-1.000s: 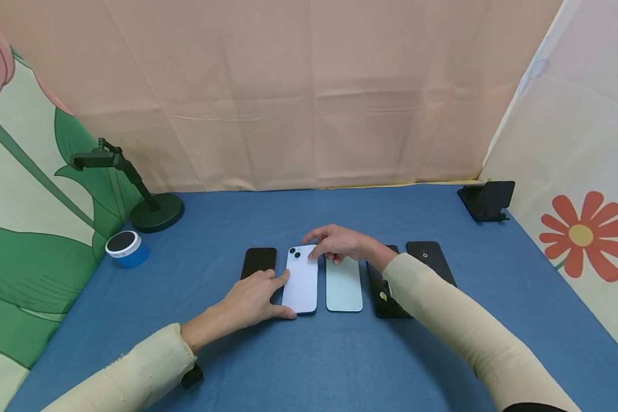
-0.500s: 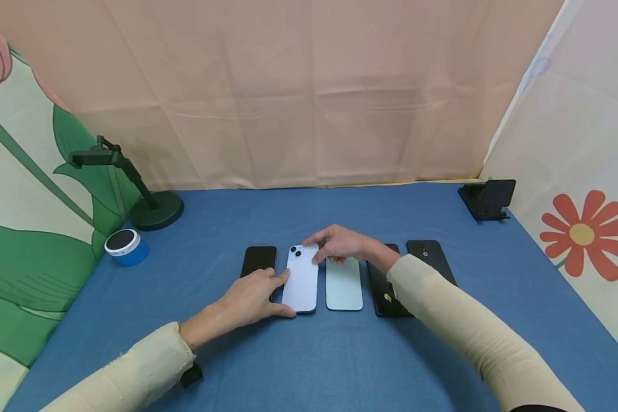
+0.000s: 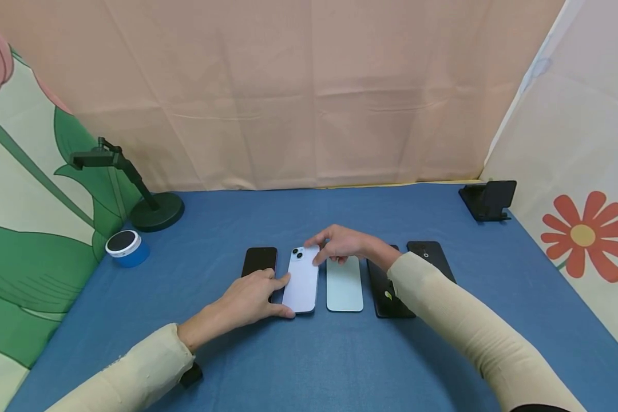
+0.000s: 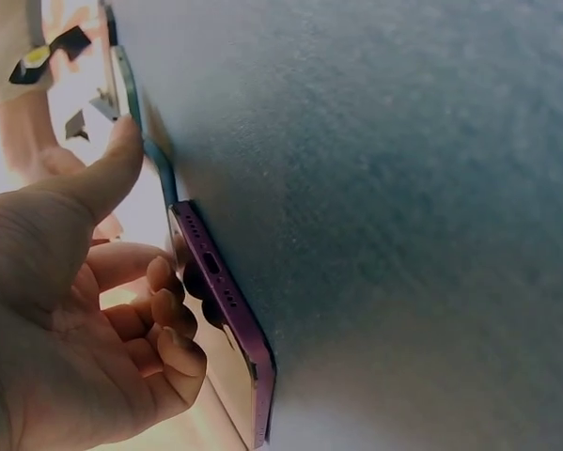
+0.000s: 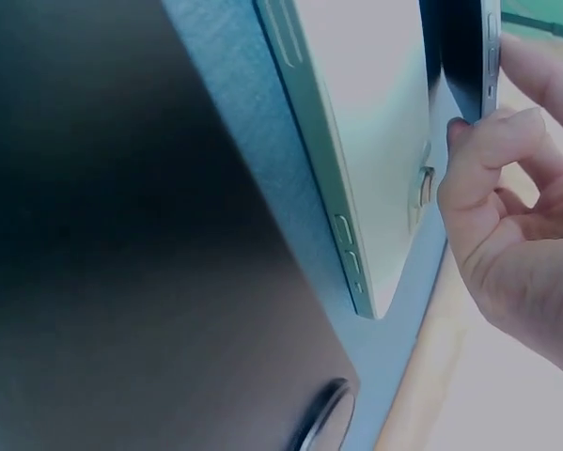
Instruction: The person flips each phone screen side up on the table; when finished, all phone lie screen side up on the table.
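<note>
A lavender smartphone (image 3: 301, 286) lies back side up, its twin-lens camera at the far end. My left hand (image 3: 252, 294) holds its near left corner, thumb at the bottom edge and index finger along the left side. With thumb and index finger, my right hand (image 3: 338, 243) pinches the far right corner. In the right wrist view the phone's dark underside (image 5: 461, 66) shows, tilted up beside the fingers. A black-faced phone (image 3: 258, 260) lies left of it, partly under my left hand. To the right lies a mint phone (image 3: 344, 289), its far end covered by my right hand.
Two black phones, one nearer (image 3: 388, 303) and one at the far right (image 3: 426, 254), lie partly under my right forearm. A dark green stand (image 3: 157, 212) and a blue-white round device (image 3: 127, 249) stand at left. A black folding stand (image 3: 489, 200) sits at the back right.
My right thumb has slid from the lavender phone's back to its right edge. The phone's far end has shifted slightly right and tilted up. My left hand has stayed nearly in place.
</note>
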The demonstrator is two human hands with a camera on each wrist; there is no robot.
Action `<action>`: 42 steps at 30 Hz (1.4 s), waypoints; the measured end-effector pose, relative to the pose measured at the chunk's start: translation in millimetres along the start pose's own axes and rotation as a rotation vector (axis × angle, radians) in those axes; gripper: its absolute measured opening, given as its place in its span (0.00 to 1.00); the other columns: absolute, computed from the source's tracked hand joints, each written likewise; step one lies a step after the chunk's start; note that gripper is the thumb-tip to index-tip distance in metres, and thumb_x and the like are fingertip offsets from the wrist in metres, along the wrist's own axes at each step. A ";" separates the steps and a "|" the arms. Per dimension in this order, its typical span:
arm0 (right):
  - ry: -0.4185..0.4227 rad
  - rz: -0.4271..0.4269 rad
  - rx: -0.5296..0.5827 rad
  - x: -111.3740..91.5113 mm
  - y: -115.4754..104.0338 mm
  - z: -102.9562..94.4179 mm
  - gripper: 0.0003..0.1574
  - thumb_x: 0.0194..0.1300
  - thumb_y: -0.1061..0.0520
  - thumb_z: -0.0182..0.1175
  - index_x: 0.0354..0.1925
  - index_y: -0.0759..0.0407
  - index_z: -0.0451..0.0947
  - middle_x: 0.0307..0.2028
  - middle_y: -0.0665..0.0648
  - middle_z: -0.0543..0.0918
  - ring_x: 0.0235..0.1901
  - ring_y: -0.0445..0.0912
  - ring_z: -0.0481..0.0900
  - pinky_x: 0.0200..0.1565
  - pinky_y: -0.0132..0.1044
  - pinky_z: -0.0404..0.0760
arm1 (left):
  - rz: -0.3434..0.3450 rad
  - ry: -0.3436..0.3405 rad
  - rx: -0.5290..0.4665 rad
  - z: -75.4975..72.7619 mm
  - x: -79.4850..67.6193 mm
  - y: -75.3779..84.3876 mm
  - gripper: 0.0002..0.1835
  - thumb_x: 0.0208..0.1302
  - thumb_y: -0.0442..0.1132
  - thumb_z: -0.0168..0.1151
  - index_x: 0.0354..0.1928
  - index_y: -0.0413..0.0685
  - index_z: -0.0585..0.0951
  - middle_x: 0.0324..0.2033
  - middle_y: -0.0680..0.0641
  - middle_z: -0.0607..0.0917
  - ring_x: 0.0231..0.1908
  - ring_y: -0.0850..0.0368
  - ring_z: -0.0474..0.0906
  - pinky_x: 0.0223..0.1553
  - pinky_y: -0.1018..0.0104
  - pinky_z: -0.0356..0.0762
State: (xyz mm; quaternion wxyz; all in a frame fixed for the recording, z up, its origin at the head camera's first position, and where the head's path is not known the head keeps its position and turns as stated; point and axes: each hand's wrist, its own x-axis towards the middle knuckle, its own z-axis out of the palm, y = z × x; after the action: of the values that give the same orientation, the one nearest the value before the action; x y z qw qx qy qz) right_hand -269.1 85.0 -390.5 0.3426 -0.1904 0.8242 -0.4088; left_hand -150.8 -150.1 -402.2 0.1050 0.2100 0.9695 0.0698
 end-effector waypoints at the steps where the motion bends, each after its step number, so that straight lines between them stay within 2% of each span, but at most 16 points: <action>1: -0.004 0.003 -0.009 -0.1 0.0 -0.6 0.33 0.61 0.56 0.71 0.65 0.48 0.78 0.27 0.52 0.73 0.17 0.42 0.60 0.24 0.37 0.65 | 0.002 0.000 0.004 -0.1 0.0 -0.1 0.46 0.51 0.68 0.71 0.70 0.53 0.74 0.36 0.47 0.77 0.28 0.57 0.66 0.25 0.66 0.62; 7: -0.055 0.020 -0.059 -0.2 -0.6 -5.1 0.36 0.60 0.55 0.72 0.66 0.45 0.76 0.37 0.54 0.78 0.20 0.43 0.63 0.24 0.37 0.67 | 0.008 -0.018 0.018 -0.5 -0.5 -0.3 0.47 0.51 0.68 0.70 0.70 0.54 0.73 0.34 0.48 0.76 0.28 0.58 0.66 0.25 0.66 0.62; 11: -0.069 0.017 -0.075 -0.3 -1.7 -8.5 0.37 0.60 0.54 0.72 0.67 0.46 0.76 0.37 0.54 0.78 0.21 0.44 0.63 0.24 0.37 0.68 | 0.010 -0.012 0.005 -3.1 -0.6 -0.3 0.47 0.51 0.68 0.70 0.70 0.54 0.73 0.30 0.51 0.73 0.27 0.59 0.66 0.25 0.67 0.62; 14: -0.069 0.010 -0.083 -0.3 -2.8 -10.4 0.37 0.60 0.53 0.73 0.67 0.46 0.76 0.37 0.54 0.77 0.20 0.44 0.63 0.24 0.37 0.68 | 0.030 0.020 -0.051 -7.0 -1.9 0.3 0.46 0.53 0.67 0.71 0.71 0.54 0.72 0.27 0.55 0.73 0.26 0.62 0.66 0.25 0.69 0.62; 18: -0.074 -0.004 -0.082 -1.2 -4.5 -11.4 0.36 0.60 0.52 0.73 0.66 0.49 0.76 0.37 0.54 0.79 0.20 0.44 0.64 0.24 0.37 0.68 | 0.107 0.045 -0.167 -11.4 -4.1 3.9 0.43 0.57 0.63 0.70 0.72 0.54 0.71 0.25 0.58 0.72 0.22 0.64 0.64 0.24 0.71 0.63; 21: -0.080 -0.010 -0.077 -3.1 -6.3 -11.7 0.37 0.60 0.53 0.73 0.66 0.50 0.76 0.36 0.54 0.79 0.20 0.44 0.63 0.25 0.38 0.68 | 0.163 0.043 -0.215 -10.7 -3.7 8.6 0.42 0.59 0.62 0.69 0.72 0.54 0.71 0.24 0.59 0.73 0.21 0.65 0.64 0.25 0.72 0.64; 25: -0.088 -0.011 -0.072 -4.5 -9.4 -11.7 0.37 0.60 0.52 0.73 0.67 0.51 0.76 0.32 0.52 0.77 0.19 0.44 0.63 0.26 0.38 0.68 | 0.197 0.038 -0.201 -7.7 -2.3 13.7 0.42 0.60 0.63 0.68 0.73 0.55 0.69 0.23 0.60 0.72 0.20 0.66 0.62 0.24 0.72 0.62; 35: -0.089 -0.002 -0.085 -4.4 -16.1 -12.5 0.36 0.60 0.52 0.73 0.66 0.53 0.77 0.20 0.50 0.69 0.17 0.44 0.63 0.25 0.38 0.68 | 0.224 0.045 -0.168 -7.0 -1.0 18.2 0.45 0.60 0.64 0.67 0.75 0.53 0.65 0.23 0.58 0.73 0.20 0.66 0.63 0.25 0.73 0.64; 42: -0.092 0.007 -0.098 -3.8 -19.1 -12.8 0.36 0.59 0.51 0.73 0.65 0.53 0.77 0.19 0.51 0.69 0.16 0.44 0.64 0.24 0.37 0.69 | 0.251 0.046 -0.183 -4.4 0.7 15.8 0.45 0.62 0.63 0.65 0.76 0.53 0.63 0.23 0.59 0.72 0.20 0.67 0.63 0.24 0.73 0.63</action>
State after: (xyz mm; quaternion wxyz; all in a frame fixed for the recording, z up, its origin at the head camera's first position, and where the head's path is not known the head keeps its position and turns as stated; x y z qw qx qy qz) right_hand -275.0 82.9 -368.1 0.3719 -0.2224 0.8273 -0.3576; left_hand -146.3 -136.0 -395.2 0.0921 0.3173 0.9274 0.1755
